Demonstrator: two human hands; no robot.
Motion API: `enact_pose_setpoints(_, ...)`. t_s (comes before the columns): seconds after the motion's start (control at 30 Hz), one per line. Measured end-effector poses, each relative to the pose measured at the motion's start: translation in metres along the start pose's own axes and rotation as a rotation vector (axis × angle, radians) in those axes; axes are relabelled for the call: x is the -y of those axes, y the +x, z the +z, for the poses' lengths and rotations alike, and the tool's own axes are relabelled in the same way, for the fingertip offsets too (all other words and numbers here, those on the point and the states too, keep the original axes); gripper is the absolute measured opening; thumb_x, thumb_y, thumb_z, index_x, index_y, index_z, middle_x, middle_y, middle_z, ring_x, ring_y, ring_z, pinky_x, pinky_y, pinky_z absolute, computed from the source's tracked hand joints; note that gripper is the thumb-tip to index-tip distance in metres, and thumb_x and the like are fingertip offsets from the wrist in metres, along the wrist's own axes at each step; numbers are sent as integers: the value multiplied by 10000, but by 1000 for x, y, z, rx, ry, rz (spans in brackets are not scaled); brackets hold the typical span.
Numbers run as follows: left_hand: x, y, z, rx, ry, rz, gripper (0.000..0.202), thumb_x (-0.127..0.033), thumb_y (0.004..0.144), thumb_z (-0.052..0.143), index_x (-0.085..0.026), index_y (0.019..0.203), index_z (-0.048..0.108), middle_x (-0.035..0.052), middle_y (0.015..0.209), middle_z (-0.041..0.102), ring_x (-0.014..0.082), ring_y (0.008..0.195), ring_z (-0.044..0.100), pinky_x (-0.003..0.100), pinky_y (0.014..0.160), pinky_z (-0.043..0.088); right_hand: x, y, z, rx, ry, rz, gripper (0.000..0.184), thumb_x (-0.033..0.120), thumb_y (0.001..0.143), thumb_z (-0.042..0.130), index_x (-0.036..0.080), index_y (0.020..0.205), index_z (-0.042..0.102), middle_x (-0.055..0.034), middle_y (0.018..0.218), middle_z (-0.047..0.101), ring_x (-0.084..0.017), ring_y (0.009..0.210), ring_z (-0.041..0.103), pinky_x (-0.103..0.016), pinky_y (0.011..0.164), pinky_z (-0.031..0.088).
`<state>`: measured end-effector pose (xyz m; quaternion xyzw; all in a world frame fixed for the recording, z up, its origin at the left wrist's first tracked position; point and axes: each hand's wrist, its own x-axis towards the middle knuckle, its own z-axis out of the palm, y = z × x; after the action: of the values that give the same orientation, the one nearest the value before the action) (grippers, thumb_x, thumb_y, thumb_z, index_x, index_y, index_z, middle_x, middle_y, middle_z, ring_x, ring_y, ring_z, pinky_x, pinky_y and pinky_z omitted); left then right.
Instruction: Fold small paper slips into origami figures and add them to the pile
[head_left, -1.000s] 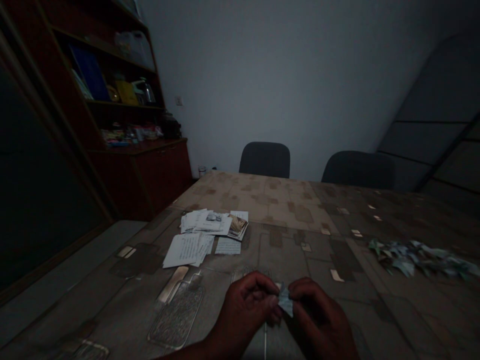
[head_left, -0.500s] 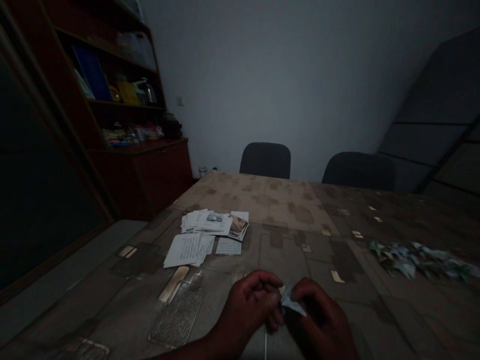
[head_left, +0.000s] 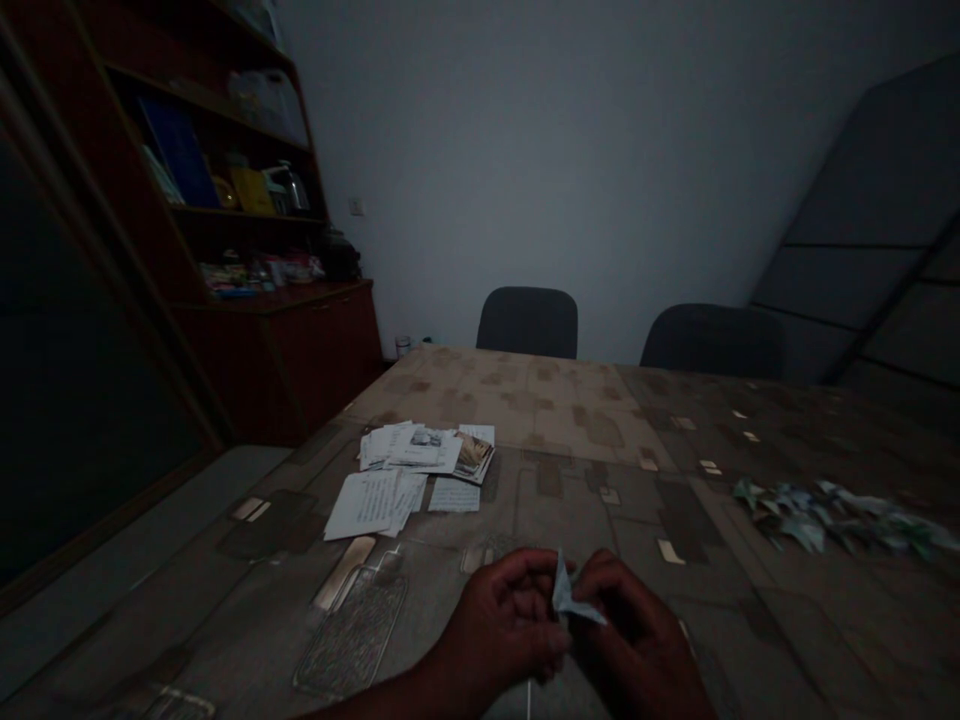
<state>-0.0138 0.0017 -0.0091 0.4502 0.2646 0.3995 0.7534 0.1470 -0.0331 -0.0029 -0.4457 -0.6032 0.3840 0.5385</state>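
Observation:
A small pale piece of origami paper [head_left: 565, 598], folded with pointed ends, is held between my two hands above the near part of the table. My right hand [head_left: 637, 630] has thumb and fingers pinched on its right side. My left hand [head_left: 506, 620] is curled, with fingertips against the paper's left edge and the thumb just below. Far to the right lies a heap of similar folded paper pieces [head_left: 806, 530], pale and greenish with pointed tips. A spread stack of printed sheets [head_left: 364, 502] lies left of centre, beyond my left hand.
A patterned cloth covers the table [head_left: 559, 400]. Behind its far edge stand two dark chairs, a left one [head_left: 527, 322] and a right one [head_left: 712, 340]. A reddish cabinet [head_left: 322, 345] with loaded shelves is at the left, against a pale wall. The room is dim.
The folded paper has turned so that one point stands upright and another points right. My left thumb has moved lower, away from the paper's middle. The view has shifted slightly.

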Motion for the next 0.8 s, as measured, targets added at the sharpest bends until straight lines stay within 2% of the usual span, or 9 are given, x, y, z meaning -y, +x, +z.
enact_pose_setpoints(0.17, -1, 3, 0, -17, -17, 44, 582, -464, 560, 867, -132, 980, 638, -5, 682, 619, 81, 438, 564, 199, 426, 460, 0, 3, -1, -16, 11, 15, 85, 158, 793, 591, 239, 767, 597, 32, 722, 528, -158, 672, 524, -232, 608, 413)
enact_pose_setpoints(0.3, -4, 2, 2, -40, 14, 26, 560, -434, 532, 884, -123, 935, 652, -31, 586, 596, 80, 433, 544, 191, 429, 448, -1, 2, -1, -9, 19, 1, 127, 118, 753, 580, 242, 764, 604, 36, 725, 531, -154, 675, 530, -228, 621, 418)
enact_pose_setpoints(0.5, -4, -1, 2, -36, 37, 28, 446, -356, 603, 855, -121, 921, 648, -51, 545, 575, 72, 438, 531, 180, 440, 443, 0, 1, 0, -5, 10, 31, 159, 99, 737, 568, 248, 769, 612, 37, 727, 547, -151, 670, 536, -222, 604, 412)
enact_pose_setpoints(0.7, 0, 0, -2, -67, 21, 68, 453, -386, 618, 847, -132, 923, 629, -38, 582, 597, 81, 441, 542, 194, 437, 460, 2, 1, 3, -78, 45, 74, 66, 181, 767, 595, 241, 744, 610, 40, 686, 540, -147, 636, 515, -219, 574, 398)
enact_pose_setpoints(0.8, -3, 0, -1, -70, 44, 69, 416, -417, 643, 828, -132, 862, 617, -29, 551, 604, 83, 434, 541, 193, 442, 450, 2, 0, 3, -86, 29, 110, 33, 245, 779, 620, 234, 749, 611, 43, 666, 534, -141, 610, 502, -215, 552, 388)
